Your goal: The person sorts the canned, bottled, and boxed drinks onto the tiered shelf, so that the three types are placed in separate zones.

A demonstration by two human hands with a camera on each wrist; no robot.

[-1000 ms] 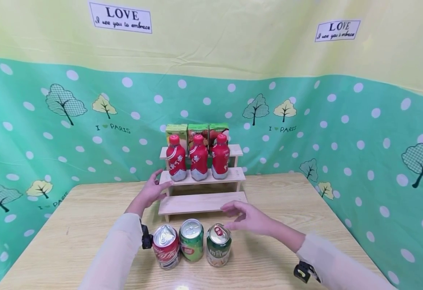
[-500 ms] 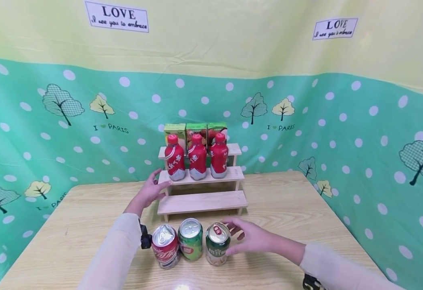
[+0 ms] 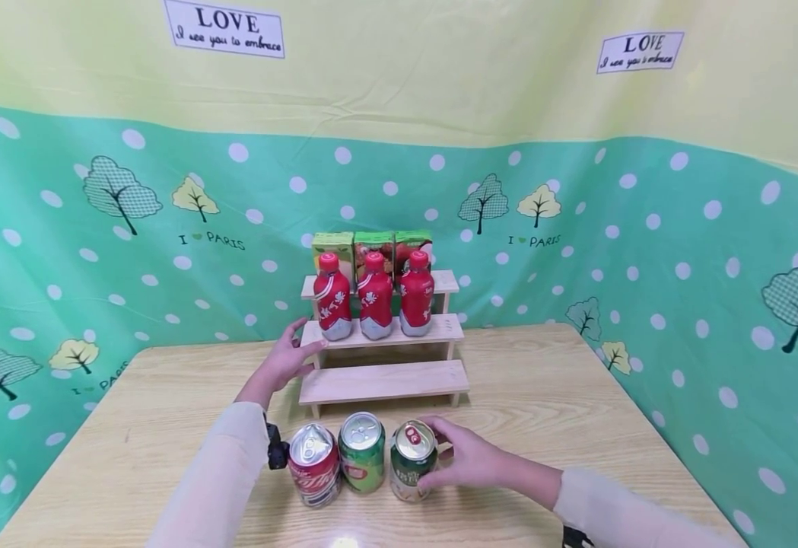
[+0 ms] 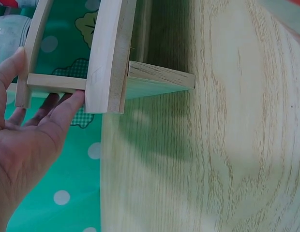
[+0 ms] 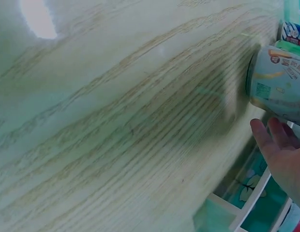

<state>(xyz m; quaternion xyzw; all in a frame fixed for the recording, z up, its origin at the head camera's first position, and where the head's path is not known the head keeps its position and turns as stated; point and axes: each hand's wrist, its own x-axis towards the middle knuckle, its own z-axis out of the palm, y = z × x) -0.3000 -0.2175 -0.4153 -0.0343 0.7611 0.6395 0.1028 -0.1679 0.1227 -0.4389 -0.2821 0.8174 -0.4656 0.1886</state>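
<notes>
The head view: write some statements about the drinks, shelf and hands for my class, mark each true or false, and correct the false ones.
1. Three cans stand in a row on the table. True.
2. The left hand touches the shelf. True.
3. The right hand is around the red can. False: the right hand is around the dark green can.
4. Cartons stand behind the red bottles. True.
5. The bottles stand on the bottom step. False: they stand on the middle step.

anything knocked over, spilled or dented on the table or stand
Nothing stands out: the three cans stand upright on the table, the red bottles line up on the middle shelf, and no spill or dent shows.
</notes>
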